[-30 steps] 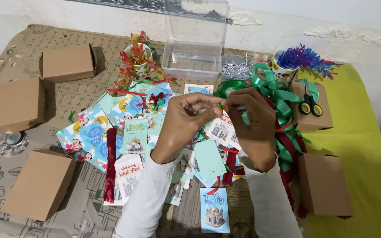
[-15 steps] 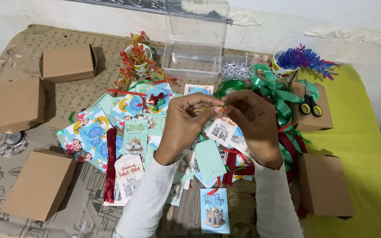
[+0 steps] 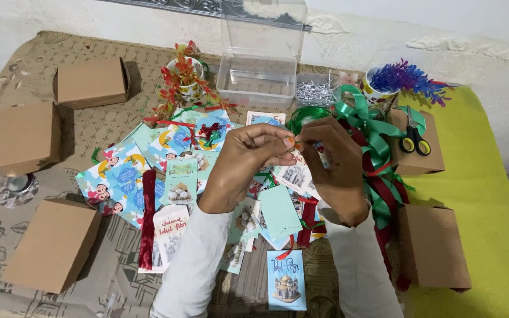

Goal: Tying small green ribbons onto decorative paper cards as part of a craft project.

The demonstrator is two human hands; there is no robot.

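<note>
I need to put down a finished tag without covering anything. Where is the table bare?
The yellow-green cloth right of the brown boxes is bare. So is the patterned cloth between the left boxes and the cards. The middle is crowded: cards, ribbons, both hands.

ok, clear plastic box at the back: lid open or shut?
Open. The clear plastic box has its lid standing upright behind the tray.

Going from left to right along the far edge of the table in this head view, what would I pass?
Brown cardboard box → mug of red and green ribbon curls → clear plastic box → small tub of silver bits → mug of purple and blue ribbon curls → scissors lying on another brown box.
</note>
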